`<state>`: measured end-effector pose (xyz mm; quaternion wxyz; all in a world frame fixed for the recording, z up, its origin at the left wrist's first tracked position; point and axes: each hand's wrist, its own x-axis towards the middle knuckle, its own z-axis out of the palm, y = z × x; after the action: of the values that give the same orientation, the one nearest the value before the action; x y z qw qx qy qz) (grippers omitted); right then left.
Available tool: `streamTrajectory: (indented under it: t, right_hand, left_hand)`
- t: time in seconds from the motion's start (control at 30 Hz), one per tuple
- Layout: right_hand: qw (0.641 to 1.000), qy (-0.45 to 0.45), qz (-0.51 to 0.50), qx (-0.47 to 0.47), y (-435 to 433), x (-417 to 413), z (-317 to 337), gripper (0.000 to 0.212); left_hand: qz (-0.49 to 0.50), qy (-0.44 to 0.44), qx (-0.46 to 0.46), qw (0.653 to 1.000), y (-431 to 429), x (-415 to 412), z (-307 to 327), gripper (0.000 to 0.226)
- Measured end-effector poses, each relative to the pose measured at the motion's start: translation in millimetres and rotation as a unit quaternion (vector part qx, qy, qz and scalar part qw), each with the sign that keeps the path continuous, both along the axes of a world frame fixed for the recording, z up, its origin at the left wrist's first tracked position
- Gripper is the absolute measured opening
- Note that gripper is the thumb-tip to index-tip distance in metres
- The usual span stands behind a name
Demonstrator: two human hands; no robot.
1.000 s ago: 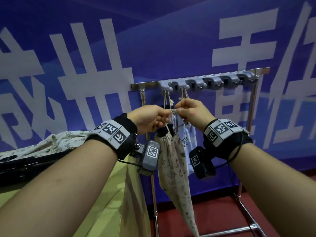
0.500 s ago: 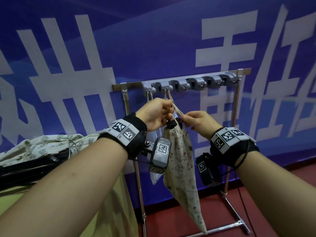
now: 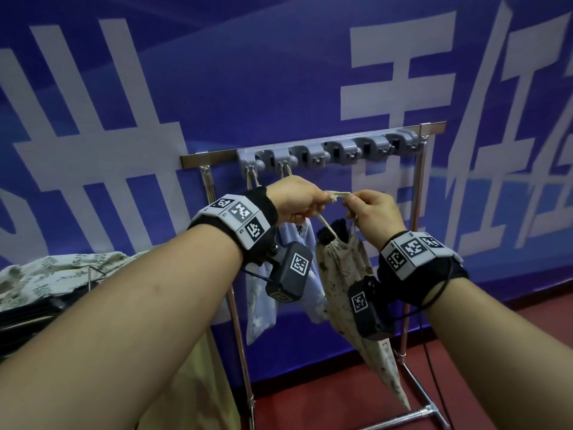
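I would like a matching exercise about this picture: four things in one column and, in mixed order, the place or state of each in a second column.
Things
1. beige drawstring bag
2. light blue bag
3. grey hook rail
4. leaf-print cloth

Places or states
a. lies at the far left
b. hangs from the rack by its own string
c. is fixed along the rack's top bar
d. hangs by its cord, which the left hand and right hand pinch

Pairs: 1-d, 2-b, 3-c, 4-a
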<state>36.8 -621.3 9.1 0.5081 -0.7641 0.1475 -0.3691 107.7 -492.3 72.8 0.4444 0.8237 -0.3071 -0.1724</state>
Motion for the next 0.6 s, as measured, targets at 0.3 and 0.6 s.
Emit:
streamTrajectory:
  t: [0.3,0.6]
  right_hand:
    - [0.997,0.044,-0.066,0.015,-24,31,-28,0.024]
    - [0.993,-0.025,-0.119,0.006,-38,69,-9,0.024]
  left_hand:
    - [-0.016,-0.205,0.123,0.971,-26,25,-17,0.015]
    - [0.102,-0.361,0.057,0.925,-48,55,-16,0.020]
